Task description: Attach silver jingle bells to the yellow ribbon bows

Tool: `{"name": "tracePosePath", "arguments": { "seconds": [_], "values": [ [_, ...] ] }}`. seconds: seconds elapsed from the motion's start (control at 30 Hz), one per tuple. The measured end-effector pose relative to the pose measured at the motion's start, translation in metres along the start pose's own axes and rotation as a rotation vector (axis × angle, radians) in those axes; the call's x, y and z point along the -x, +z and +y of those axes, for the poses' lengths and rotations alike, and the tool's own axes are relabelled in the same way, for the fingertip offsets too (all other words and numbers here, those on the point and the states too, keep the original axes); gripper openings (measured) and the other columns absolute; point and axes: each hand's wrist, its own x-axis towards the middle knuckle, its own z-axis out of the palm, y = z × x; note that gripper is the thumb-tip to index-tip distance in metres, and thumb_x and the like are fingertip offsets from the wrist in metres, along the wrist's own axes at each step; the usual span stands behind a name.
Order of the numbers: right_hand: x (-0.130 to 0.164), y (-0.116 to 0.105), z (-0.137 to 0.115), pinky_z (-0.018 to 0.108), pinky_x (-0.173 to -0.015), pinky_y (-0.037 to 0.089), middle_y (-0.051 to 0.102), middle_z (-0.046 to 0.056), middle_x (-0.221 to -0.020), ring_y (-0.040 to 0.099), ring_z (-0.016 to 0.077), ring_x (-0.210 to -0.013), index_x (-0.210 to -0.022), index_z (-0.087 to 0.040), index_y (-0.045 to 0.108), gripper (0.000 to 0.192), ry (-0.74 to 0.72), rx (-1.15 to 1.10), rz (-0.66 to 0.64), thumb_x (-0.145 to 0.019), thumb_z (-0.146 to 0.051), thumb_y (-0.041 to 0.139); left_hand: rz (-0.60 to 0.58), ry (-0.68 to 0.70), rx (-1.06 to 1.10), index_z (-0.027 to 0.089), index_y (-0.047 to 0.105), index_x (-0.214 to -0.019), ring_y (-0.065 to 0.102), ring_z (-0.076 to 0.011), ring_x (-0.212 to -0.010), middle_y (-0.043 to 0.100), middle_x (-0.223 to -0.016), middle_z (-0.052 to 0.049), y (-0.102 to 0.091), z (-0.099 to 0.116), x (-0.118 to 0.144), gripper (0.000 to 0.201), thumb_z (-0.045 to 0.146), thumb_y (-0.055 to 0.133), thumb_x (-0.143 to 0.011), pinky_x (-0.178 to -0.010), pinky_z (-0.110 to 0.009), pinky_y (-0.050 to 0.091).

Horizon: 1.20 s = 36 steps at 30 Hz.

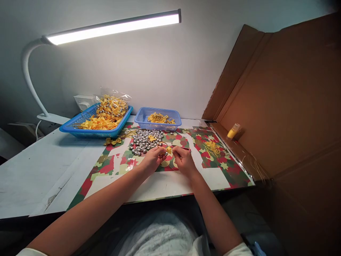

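Note:
My left hand and my right hand meet over a patterned red and green mat on the table. Between the fingertips is a small yellow bow with a silver bell; both hands pinch at it. My right hand also seems to hold a thin cord, too fine to be sure. Just beyond the hands lies a heap of silver bells with one yellow bow on top.
A large blue tray of yellow bows and a bag stands back left. A smaller blue basket holds yellow pieces. Yellow threads lie on the mat at right. A cardboard wall with a small yellow bottle stands right. A desk lamp hangs overhead.

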Motion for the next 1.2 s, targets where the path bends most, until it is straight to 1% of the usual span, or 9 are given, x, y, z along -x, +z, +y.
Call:
{"name": "tracePosePath", "arguments": {
  "seconds": [0.2,0.33,0.57,0.7,0.83,1.0,1.1,1.2],
  "values": [
    [0.0,0.0,-0.001,0.023,-0.055,0.034,0.043,-0.003,-0.057,0.044,0.0116,-0.054,-0.071,-0.02,0.05,0.023,-0.015,-0.016,-0.005,-0.089,-0.027,0.037,-0.007,-0.021,0.008,0.012,0.057,-0.058,0.048,-0.0061,-0.055,0.054,-0.06,0.002,0.001,0.001,0.001,0.019,0.014,0.073,-0.048,-0.056,-0.018,0.042],
    [0.001,0.001,-0.001,0.023,-0.055,0.034,0.045,-0.003,-0.058,0.044,0.0116,-0.055,-0.073,-0.02,0.051,0.022,-0.009,-0.014,0.002,-0.089,-0.026,0.038,-0.015,-0.027,0.011,0.012,0.058,-0.058,0.049,-0.0063,-0.055,0.056,-0.06,0.001,0.002,0.001,0.002,0.018,0.014,0.074,-0.048,-0.055,-0.018,0.042],
    [0.002,0.005,0.005,0.023,-0.056,0.033,0.045,-0.002,-0.061,0.042,0.0112,-0.057,-0.07,-0.019,0.05,0.023,-0.038,-0.016,0.026,-0.089,-0.025,0.038,-0.027,-0.021,0.005,0.012,0.057,-0.057,0.05,-0.0068,-0.055,0.057,-0.059,0.0,-0.001,-0.001,-0.001,0.019,0.013,0.075,-0.05,-0.054,-0.018,0.043],
    [0.001,0.009,0.007,0.023,-0.056,0.034,0.047,-0.002,-0.063,0.043,0.0115,-0.058,-0.071,-0.02,0.05,0.023,-0.018,-0.043,0.044,-0.089,-0.028,0.038,-0.027,-0.005,-0.011,0.012,0.057,-0.059,0.05,-0.0072,-0.055,0.057,-0.06,0.0,-0.004,-0.006,-0.004,0.019,0.014,0.075,-0.052,-0.055,-0.019,0.044],
    [0.001,0.013,0.007,0.023,-0.06,0.036,0.048,-0.001,-0.065,0.044,0.0122,-0.061,-0.07,-0.02,0.05,0.026,-0.022,-0.097,0.053,-0.09,-0.03,0.038,-0.061,0.014,-0.042,0.012,0.058,-0.059,0.051,-0.0082,-0.054,0.057,-0.06,0.0,-0.006,-0.01,-0.006,0.018,0.016,0.075,-0.054,-0.056,-0.021,0.045],
    [0.001,0.017,0.007,0.023,-0.058,0.036,0.05,-0.001,-0.066,0.044,0.0119,-0.061,-0.072,-0.02,0.051,0.025,0.041,-0.125,0.065,-0.09,-0.033,0.039,-0.039,0.019,-0.024,0.012,0.06,-0.059,0.05,-0.0075,-0.054,0.058,-0.061,0.0,-0.004,-0.01,-0.006,0.021,0.019,0.077,-0.048,-0.055,-0.021,0.043],
    [0.001,0.016,0.007,0.023,-0.056,0.036,0.051,-0.002,-0.066,0.045,0.0117,-0.059,-0.077,-0.02,0.056,0.023,0.108,-0.137,0.087,-0.088,-0.036,0.043,-0.016,0.079,-0.046,0.013,0.059,-0.057,0.049,-0.0073,-0.054,0.058,-0.058,0.001,-0.003,-0.009,-0.006,0.025,0.022,0.079,-0.045,-0.054,-0.02,0.041],
    [0.0,0.015,0.007,0.023,-0.055,0.038,0.054,-0.001,-0.067,0.047,0.0121,-0.059,-0.079,-0.019,0.059,0.019,0.167,-0.175,0.132,-0.084,-0.035,0.049,0.009,0.205,-0.133,0.014,0.057,-0.055,0.049,-0.0073,-0.053,0.057,-0.055,0.003,-0.003,-0.007,-0.004,0.027,0.025,0.079,-0.046,-0.054,-0.02,0.038]
  ]
}}
